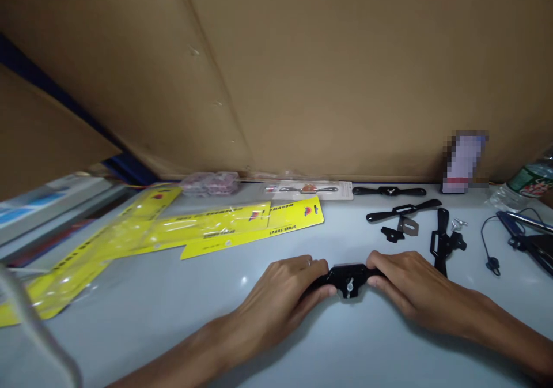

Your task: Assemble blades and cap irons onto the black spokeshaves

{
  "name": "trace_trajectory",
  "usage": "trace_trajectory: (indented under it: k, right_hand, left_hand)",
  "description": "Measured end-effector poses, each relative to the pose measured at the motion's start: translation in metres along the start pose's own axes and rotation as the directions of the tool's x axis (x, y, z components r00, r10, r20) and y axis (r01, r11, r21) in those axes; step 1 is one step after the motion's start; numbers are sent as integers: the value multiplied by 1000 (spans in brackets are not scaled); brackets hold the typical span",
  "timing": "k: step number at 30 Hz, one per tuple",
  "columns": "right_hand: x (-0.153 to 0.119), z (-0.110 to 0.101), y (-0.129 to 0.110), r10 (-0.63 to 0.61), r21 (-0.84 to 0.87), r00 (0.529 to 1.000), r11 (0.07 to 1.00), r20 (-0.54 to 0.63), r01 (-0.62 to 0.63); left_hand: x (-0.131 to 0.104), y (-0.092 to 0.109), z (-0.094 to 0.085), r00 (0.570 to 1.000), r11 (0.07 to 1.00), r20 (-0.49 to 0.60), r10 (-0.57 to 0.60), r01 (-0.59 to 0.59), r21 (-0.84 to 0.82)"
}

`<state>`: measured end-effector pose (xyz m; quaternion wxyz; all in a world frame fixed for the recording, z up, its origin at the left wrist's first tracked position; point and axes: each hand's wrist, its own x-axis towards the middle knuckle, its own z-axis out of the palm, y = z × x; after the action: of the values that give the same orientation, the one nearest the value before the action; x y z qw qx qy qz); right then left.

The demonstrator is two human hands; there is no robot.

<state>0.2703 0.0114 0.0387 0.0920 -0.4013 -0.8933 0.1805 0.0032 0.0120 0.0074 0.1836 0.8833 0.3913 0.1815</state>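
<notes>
A black spokeshave (349, 279) is held level between my two hands, low over the table. My left hand (289, 287) is closed around its left handle, with the thumb near the middle plate. Around the right handle my right hand (404, 281) is closed too. A silvery screw shows at the centre of the plate. Beyond my right hand lie another spokeshave body (404, 210), a black cap plate (392, 234), a flat blade (408, 226), a further body (439, 241) and silvery thumbscrews (458, 224). A whole spokeshave (389, 191) rests at the back.
Yellow printed cards with clear plastic (254, 226) spread over the left of the table. Along the back stand a packaged spokeshave (309, 190), a pink-tinted plastic pack (209, 184), a blurred phone-like object (464, 163) and a bottle (525, 186). A white cable (34, 324) crosses the lower left.
</notes>
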Motion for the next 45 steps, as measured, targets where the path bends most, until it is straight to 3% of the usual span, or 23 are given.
trace_trajectory:
  k: [11, 29, 31, 35, 40, 45]
  right_hand:
    - [0, 1, -1, 36, 132, 999, 990, 30, -40]
    - [2, 2, -1, -18, 67, 1000, 998, 2, 18]
    - [2, 2, -4, -25, -16, 995, 1000, -92, 24]
    - [2, 12, -20, -84, -296, 941, 955, -328, -18]
    - [4, 29, -37, -134, -443, 954, 896, -270, 0]
    - [8, 36, -42, -146, -574, 944, 817, -295, -53]
  left_hand:
    - [4, 3, -6, 990, 984, 104, -96, 110, -138]
    - [5, 5, -4, 985, 980, 131, -114, 133, -149]
    - [4, 6, -2, 985, 983, 116, -125, 139, -124]
    - [1, 10, 2, 987, 988, 74, -143, 147, -50]
    - [0, 16, 7, 990, 990, 41, -137, 136, 30]
    - [-1, 15, 11, 989, 988, 39, -141, 138, 65]
